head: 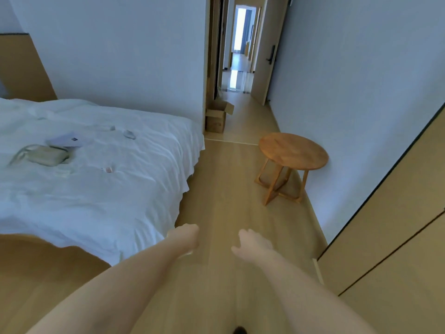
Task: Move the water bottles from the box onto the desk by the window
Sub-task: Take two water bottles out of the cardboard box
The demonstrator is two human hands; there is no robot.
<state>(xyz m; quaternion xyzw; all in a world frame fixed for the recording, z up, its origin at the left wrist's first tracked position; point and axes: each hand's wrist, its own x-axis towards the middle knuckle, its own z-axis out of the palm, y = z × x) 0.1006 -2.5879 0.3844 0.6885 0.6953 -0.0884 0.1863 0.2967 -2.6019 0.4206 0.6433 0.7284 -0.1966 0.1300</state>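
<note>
An open cardboard box (216, 117) stands on the floor far ahead, against the wall corner at the start of the hallway, with one flap hanging to the right. No water bottles show from here, and neither the desk nor the window is in view. Both my arms reach forward over the wooden floor. My left hand (186, 237) has its fingers curled under and nothing visible in it. My right hand (251, 243) is empty, with the thumb apart from loosely bent fingers. Both hands are far short of the box.
A bed with a white sheet (96, 179) fills the left, carrying a small bag (48, 155) and papers. A round wooden side table (292, 151) stands by the right wall. A wardrobe (390, 249) lines the near right. A strip of floor runs between bed and table toward an open door (265, 56).
</note>
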